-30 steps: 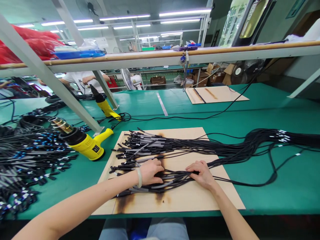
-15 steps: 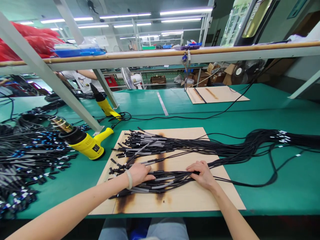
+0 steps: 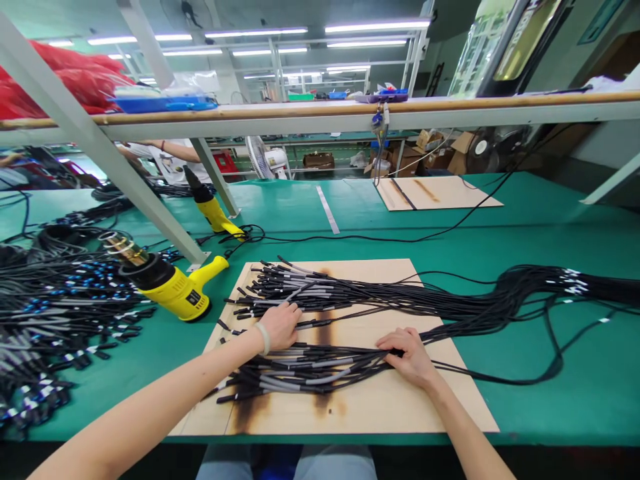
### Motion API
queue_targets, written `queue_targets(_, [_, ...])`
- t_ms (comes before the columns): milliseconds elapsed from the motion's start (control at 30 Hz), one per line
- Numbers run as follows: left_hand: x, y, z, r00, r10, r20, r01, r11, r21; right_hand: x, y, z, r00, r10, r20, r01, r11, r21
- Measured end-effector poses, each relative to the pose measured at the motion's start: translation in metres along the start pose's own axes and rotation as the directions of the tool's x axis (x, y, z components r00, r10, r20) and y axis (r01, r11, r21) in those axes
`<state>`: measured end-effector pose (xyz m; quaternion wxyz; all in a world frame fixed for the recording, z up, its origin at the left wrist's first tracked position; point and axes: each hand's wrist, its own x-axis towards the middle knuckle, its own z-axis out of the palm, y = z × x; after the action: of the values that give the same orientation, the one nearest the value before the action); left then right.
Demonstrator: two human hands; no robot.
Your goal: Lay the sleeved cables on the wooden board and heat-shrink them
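A plywood board (image 3: 370, 407) with dark scorch marks lies on the green bench, with many black cables with grey sleeves and black tips spread across it. My left hand (image 3: 280, 327) rests open on the tips of the upper bunch of cables (image 3: 300, 290). My right hand (image 3: 407, 358) curls around a separated lower bundle of cables (image 3: 320, 370) near the board's right side. The cables run together to the right, off the board, in a long black bunch (image 3: 530, 287). A pale bangle circles my left wrist.
A yellow heat gun (image 3: 173, 290) lies left of the board, beside a large heap of finished cables (image 3: 60, 310). Another yellow heat gun (image 3: 213, 212) stands farther back. A grey shelf frame (image 3: 325, 117) crosses above the bench, and a person in a white shirt (image 3: 173, 163) works beyond it.
My left hand has moved up the board, from the lower bundle to the upper bunch. The lower bundle now lies apart from the upper bunch, and my right hand has barely moved.
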<state>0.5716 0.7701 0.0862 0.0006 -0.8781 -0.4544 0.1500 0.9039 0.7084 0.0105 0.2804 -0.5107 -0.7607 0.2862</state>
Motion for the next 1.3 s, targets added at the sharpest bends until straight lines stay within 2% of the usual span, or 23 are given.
queue_targets(167, [0.028, -0.026, 0.008, 0.999, 0.033, -0.036, -0.032, 0.999, 0.033, -0.001, -0.003, -0.001, 1.0, -0.005, -0.006, 0.005, 1.0, -0.005])
queue_targets(367, [0.059, -0.058, 0.008, 0.995, 0.084, -0.061, -0.082, 0.996, 0.041, -0.002, -0.002, 0.0, 1.0, -0.013, 0.0, 0.013, 1.0, -0.015])
queue_targets(767, [0.116, -0.09, -0.016, 0.997, -0.011, -0.072, 0.012, 1.0, 0.017, -0.001, 0.003, 0.003, 0.998, -0.06, 0.015, 0.061, 0.994, -0.087])
queue_targets(967, [0.149, -0.106, -0.026, 0.997, -0.04, -0.07, 0.04, 0.999, -0.007, 0.001, 0.006, 0.004, 0.989, -0.151, 0.004, 0.15, 0.981, -0.125])
queue_targets(1300, [0.213, -0.13, -0.018, 0.983, -0.132, -0.126, 0.125, 0.99, -0.064, 0.006, 0.007, 0.004, 0.973, -0.229, 0.008, 0.228, 0.96, -0.162])
